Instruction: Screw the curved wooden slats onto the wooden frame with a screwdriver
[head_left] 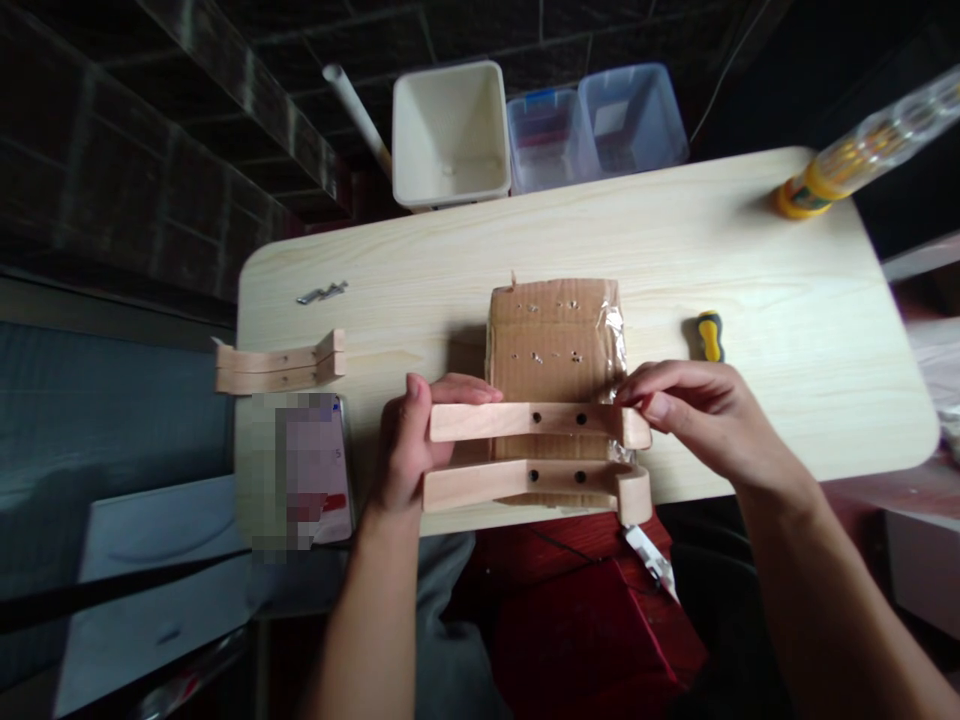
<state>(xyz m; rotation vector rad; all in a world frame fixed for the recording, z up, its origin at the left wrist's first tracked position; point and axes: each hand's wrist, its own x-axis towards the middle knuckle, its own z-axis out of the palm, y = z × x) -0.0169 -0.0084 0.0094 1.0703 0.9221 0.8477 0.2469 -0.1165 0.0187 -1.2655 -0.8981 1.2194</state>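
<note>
Two pale wooden hooks, an upper one (480, 421) and a lower one (476, 484), lie side by side across the near part of a cardboard box (555, 375). Each has two dark screw heads or holes in its middle and a turned-up right end. My left hand (405, 440) is at their left ends, its thumb raised and apart, its fingers stretched along the far side of the upper hook. With thumb and fingers closed, my right hand (690, 405) pinches the upper hook's right end. Small punctures mark the box top beyond the hooks.
Another pair of wooden hooks (281, 370) lies at left, near a partly blurred phone-like slab (337, 500). Screws (322, 292) lie behind them. A yellow-black screwdriver handle (709, 336) and a clear tube with yellow base (806, 195) are at right. Bins (450, 195) stand beyond the table (765, 260).
</note>
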